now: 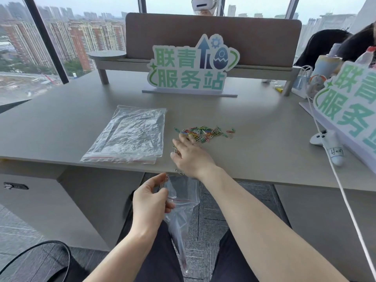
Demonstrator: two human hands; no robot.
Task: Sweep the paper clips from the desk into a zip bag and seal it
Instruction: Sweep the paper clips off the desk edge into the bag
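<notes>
A heap of coloured paper clips [205,132] lies on the grey desk [254,139], right of centre. My right hand [190,155] rests flat on the desk with its fingers spread, its fingertips touching the near edge of the heap. A few clips sit by its thumb, and one [178,171] lies at the desk's front edge. Below that edge my left hand [151,199] pinches the mouth of a clear zip bag [183,202], which hangs open down to my lap.
A stack of spare clear zip bags [130,135] lies flat to the left of the clips. A green-and-white sign [191,68] stands at the back, another sign [350,106] at the right. A white controller [319,137] and a white cable [333,169] lie near the right edge.
</notes>
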